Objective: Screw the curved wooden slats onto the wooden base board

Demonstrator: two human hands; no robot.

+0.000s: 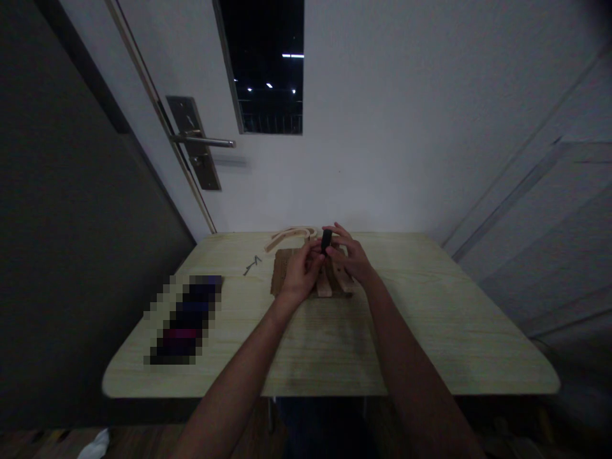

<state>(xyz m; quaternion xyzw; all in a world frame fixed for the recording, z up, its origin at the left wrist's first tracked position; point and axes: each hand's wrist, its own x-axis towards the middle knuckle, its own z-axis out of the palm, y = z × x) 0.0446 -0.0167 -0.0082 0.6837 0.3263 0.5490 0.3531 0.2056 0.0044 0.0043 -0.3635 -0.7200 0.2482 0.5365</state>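
Note:
Both hands meet over the far middle of the table. My right hand (pixel 351 255) has its fingers closed against the right side of a small, upright black block (pixel 326 241), whose exact kind I cannot make out. My left hand (pixel 301 274) closes on the block's left and lower side, thumb and fingers bent. Beneath them lies a flat brown piece that looks like cardboard (pixel 281 271). On it rest pale wooden strips (pixel 324 287), pointing towards me and partly hidden by the hands. Curved wooden pieces (pixel 287 236) lie just behind my left hand.
Several thin dark screws or nails (pixel 252 264) lie left of the cardboard. A pixelated dark flat object (pixel 189 319) is on the left of the pale wooden table (pixel 430 357). Behind the table stands a white door with a metal handle (pixel 205 141).

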